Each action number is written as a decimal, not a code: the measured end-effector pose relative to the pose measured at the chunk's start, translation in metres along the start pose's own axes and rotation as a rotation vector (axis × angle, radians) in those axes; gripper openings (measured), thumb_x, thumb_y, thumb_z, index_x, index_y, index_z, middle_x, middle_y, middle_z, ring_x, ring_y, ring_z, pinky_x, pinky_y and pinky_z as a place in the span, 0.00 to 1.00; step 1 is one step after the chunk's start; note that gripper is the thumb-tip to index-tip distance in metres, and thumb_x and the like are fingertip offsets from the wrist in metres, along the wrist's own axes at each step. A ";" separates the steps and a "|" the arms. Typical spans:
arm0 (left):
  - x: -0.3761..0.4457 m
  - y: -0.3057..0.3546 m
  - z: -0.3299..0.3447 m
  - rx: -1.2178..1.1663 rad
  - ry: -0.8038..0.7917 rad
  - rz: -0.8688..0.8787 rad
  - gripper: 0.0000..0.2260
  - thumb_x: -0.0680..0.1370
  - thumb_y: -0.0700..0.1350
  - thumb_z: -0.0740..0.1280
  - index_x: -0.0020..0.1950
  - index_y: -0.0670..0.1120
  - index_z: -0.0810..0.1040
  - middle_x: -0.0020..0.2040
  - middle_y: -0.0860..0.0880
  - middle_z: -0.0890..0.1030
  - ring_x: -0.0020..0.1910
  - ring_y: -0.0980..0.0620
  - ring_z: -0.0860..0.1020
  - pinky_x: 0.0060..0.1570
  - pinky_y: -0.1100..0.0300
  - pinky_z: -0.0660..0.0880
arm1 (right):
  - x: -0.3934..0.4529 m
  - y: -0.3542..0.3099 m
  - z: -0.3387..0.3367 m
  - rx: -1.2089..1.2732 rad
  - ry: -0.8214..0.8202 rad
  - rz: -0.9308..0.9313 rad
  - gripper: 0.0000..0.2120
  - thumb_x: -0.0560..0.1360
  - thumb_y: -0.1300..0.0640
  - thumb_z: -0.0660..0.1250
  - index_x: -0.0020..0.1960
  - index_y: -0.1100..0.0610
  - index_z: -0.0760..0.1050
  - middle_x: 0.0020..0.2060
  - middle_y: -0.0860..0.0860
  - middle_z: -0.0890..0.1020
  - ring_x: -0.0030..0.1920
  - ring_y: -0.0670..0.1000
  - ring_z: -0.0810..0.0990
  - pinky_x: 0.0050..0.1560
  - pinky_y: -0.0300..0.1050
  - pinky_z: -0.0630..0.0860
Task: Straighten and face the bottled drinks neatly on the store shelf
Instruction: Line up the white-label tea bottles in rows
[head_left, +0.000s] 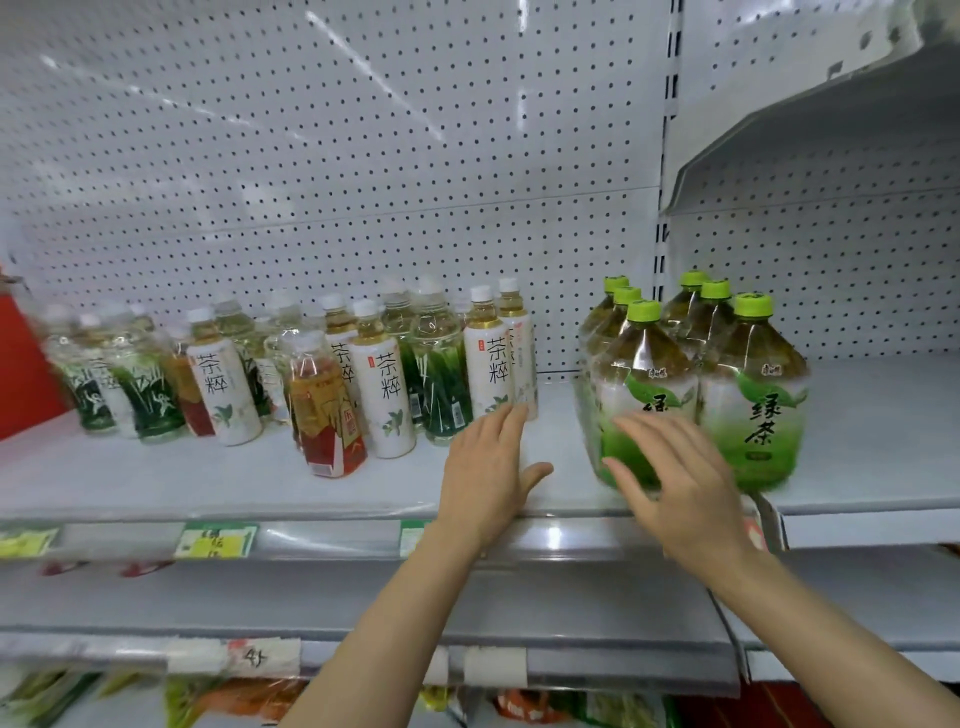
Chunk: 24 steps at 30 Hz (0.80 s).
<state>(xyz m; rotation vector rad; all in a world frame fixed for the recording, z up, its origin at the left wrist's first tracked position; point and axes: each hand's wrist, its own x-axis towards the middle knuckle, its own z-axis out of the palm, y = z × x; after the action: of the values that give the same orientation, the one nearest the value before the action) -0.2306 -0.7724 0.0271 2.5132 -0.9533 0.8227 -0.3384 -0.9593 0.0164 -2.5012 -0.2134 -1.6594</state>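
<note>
Several small tea bottles stand on the white shelf. Among them are white-label bottles, dark green-label ones and a red-label bottle that leans to the left out in front. At the right stands a shrink-wrapped pack of large green tea bottles with lime caps. My left hand is open, flat over the shelf, its fingertips near the rightmost white-label bottle. My right hand is open with spread fingers in front of the pack's left front bottle; I cannot tell if it touches.
A white pegboard wall backs the shelf. A tilted shelf panel hangs at the upper right. Price tags sit on the shelf's front rail. A lower shelf and packaged goods lie below. Something red stands at the far left.
</note>
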 end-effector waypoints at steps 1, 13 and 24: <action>-0.001 -0.008 -0.002 0.006 -0.005 -0.012 0.32 0.77 0.59 0.69 0.76 0.46 0.67 0.74 0.46 0.71 0.71 0.44 0.71 0.69 0.50 0.68 | 0.002 -0.007 0.007 0.009 -0.002 -0.009 0.19 0.76 0.50 0.65 0.60 0.63 0.79 0.54 0.56 0.82 0.56 0.55 0.79 0.60 0.52 0.75; 0.096 -0.054 -0.034 -0.242 0.065 -0.145 0.38 0.79 0.53 0.69 0.81 0.41 0.52 0.80 0.42 0.59 0.75 0.43 0.66 0.68 0.50 0.70 | 0.035 -0.057 0.070 -0.134 -0.054 0.013 0.18 0.76 0.52 0.63 0.59 0.62 0.80 0.51 0.55 0.83 0.52 0.55 0.80 0.57 0.46 0.72; 0.127 -0.035 -0.008 -0.104 0.008 -0.253 0.38 0.75 0.54 0.74 0.75 0.44 0.54 0.69 0.39 0.67 0.46 0.43 0.82 0.35 0.57 0.70 | 0.052 -0.067 0.099 -0.227 -0.172 0.288 0.26 0.71 0.63 0.73 0.68 0.64 0.73 0.59 0.58 0.79 0.58 0.58 0.79 0.56 0.54 0.79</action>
<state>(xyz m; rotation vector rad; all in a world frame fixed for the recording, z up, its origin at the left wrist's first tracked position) -0.1329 -0.8057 0.1086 2.4712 -0.6395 0.6857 -0.2417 -0.8730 0.0285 -2.6809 0.3234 -1.4260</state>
